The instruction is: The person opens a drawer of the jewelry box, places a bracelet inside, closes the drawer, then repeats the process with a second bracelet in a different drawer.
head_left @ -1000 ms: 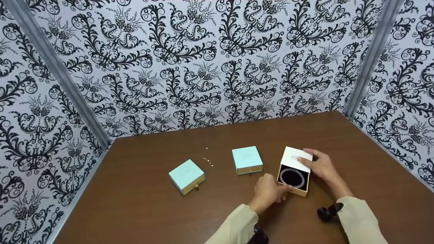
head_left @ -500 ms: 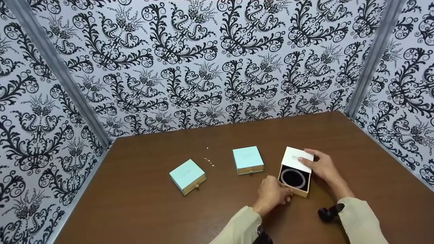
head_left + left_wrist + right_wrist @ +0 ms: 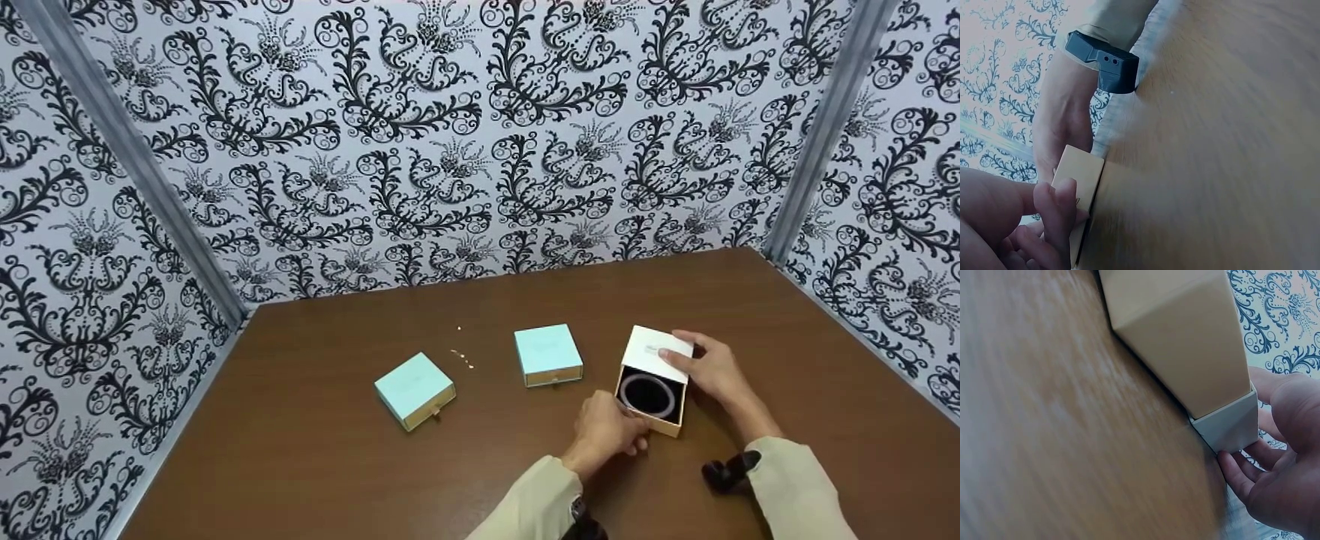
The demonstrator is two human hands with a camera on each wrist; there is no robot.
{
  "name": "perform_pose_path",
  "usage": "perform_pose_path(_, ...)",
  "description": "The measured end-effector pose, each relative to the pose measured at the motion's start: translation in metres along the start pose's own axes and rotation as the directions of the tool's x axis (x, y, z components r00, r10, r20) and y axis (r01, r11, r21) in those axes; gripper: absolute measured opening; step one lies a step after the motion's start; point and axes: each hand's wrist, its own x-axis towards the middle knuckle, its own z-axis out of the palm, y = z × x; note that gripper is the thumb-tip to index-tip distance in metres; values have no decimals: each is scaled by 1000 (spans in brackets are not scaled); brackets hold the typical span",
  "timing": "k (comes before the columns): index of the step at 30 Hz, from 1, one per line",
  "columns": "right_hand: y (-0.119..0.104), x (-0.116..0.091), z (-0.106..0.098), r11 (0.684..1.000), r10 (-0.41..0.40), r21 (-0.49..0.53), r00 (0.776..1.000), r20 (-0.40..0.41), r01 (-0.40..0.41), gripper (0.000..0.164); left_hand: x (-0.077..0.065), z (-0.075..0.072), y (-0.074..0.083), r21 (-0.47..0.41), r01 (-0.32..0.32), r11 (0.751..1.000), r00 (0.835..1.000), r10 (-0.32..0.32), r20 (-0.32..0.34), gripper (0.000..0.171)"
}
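Observation:
A drawer-style jewelry box with a white sleeve (image 3: 651, 348) lies at the right of the table, its gold-sided drawer (image 3: 660, 426) pulled about halfway out toward me. In the drawer, a greyish ring-shaped bangle (image 3: 646, 376) rests on black lining. My right hand (image 3: 712, 367) grips the sleeve from its right side, thumb on top; the right wrist view shows its fingers round the white sleeve end (image 3: 1230, 426). My left hand (image 3: 604, 429) has its fingers curled at the drawer's front; in the left wrist view they pinch near the small tab on the gold front panel (image 3: 1085, 169).
Two closed turquoise boxes with gold drawer fronts stand to the left, one box (image 3: 548, 349) near the middle and another box (image 3: 414, 388) farther left, turned at an angle. Between them lies a thin gold chain-like piece (image 3: 463, 358). A patterned wall (image 3: 420, 195) backs the brown table (image 3: 315, 420).
My left hand has slid slightly right and down, its thumb coming off the drawer's front rim to the front face. The right hand and the box have stayed almost still.

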Motion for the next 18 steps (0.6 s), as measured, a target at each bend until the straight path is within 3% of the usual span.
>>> perform_pose_path(12,1,-1,1,1000,-7,-18,1000,-23,7,67,0,2,0,-11,32,999,999,-32,-22,30)
perform_pose_path(18,0,-1,0,1000,10,2,1000,-4,-10,68,0,2,2,-5,10,1000,999,-10,-47,29)
